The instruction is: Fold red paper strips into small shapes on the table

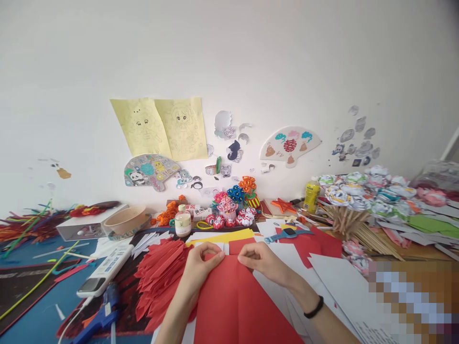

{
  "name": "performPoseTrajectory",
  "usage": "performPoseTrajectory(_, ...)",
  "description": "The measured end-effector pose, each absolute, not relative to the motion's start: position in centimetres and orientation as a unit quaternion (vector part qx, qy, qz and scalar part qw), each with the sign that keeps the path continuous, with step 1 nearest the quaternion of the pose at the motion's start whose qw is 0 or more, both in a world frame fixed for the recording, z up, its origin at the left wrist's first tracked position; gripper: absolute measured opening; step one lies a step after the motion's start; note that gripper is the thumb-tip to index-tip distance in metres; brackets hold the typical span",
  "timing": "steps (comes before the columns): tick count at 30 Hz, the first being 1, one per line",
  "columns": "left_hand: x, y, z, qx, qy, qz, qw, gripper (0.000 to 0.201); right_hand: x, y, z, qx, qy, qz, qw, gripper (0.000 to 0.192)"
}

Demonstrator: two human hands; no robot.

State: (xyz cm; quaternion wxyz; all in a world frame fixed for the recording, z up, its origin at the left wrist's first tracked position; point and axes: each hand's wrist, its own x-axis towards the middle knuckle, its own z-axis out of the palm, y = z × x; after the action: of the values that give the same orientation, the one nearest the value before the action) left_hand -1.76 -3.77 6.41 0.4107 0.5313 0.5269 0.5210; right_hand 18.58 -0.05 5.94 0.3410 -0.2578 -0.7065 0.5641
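Observation:
A sheet of red paper [238, 301] with a crease down its middle lies in front of me, its near end running out of the bottom of the view. My left hand [204, 263] pinches its far edge left of the crease, thumb and fingers pressed together. On the other side of the crease, my right hand [258, 260] pinches the same edge. A black band circles my right wrist. Beside my left forearm rests a pile of folded red paper strips [158, 282]. White paper sheets [333, 282] spread beyond my right arm.
A blue hot glue gun [107, 310] and a white power strip [105, 270] lie at the left. Behind my hands stand a small white bottle [182, 222] and pipe-cleaner flowers [235, 193]. A blue watch [289, 233] and paper flowers on sticks [353, 193] are at the right.

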Motion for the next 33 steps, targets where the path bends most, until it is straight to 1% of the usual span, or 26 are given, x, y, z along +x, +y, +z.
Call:
performPoseTrajectory(3, -1.6, -3.7, 5.2, 0.454, 0.524, 0.528, 0.49, 0.048, 18.5, 0.4, 4.8, -0.263, -0.694, 0.56, 0.368, 0.035)
performPoseTrajectory(6, -1.4, -3.4, 3.5, 0.426, 0.507, 0.544, 0.515, 0.049, 18.4, 0.7, 3.7, -0.265, -0.687, 0.57, 0.366, 0.037)
performPoseTrajectory(10, -1.2, -3.2, 2.2, 0.466, 0.518, 0.54, 0.472, 0.047, 18.3, 0.9, 2.4, -0.272, -0.676, 0.57, 0.379, 0.037)
performPoseTrajectory(14, -1.2, -3.6, 2.3, 0.518, 0.543, 0.526, 0.4, 0.046, 18.4, 0.7, 1.9, -0.262, -0.666, 0.579, 0.391, 0.037)
performPoseTrajectory(18, -1.0, -3.9, 2.3, 0.541, 0.565, 0.522, 0.34, 0.044, 18.5, 0.8, 1.5, -0.277, -0.668, 0.561, 0.402, 0.039)
performPoseTrajectory(24, -0.4, -3.7, 1.6, 0.532, 0.575, 0.53, 0.324, 0.047, 18.3, 1.1, 0.2, -0.315, -0.672, 0.515, 0.429, 0.039)
performPoseTrajectory(33, 0.3, -4.1, 1.5, 0.535, 0.561, 0.543, 0.323, 0.042, 18.3, 1.0, -0.3, -0.324, -0.677, 0.487, 0.447, 0.036)
